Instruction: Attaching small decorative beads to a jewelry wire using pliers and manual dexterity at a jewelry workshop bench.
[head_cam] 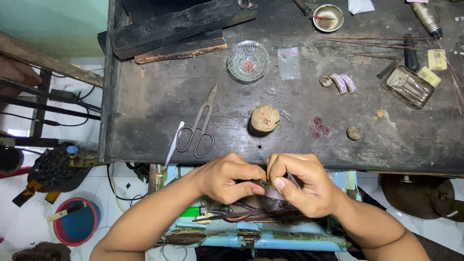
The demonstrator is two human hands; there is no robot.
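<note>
At the lower centre of the frame, the left hand [226, 178] and the right hand [300, 183] meet fingertip to fingertip, both pinched tight on a small dark metal piece [267, 183] held between them, just below the front edge of the dark wooden table [154, 96]. What the piece is cannot be told. On the table just above the hands lie metal shears [198, 126] with white tweezers [174, 144] beside them, and a short wooden stump [264, 119]. Small red beaded rings [321, 127] sit to its right. A glass bowl [248, 60] stands higher up, at centre.
</note>
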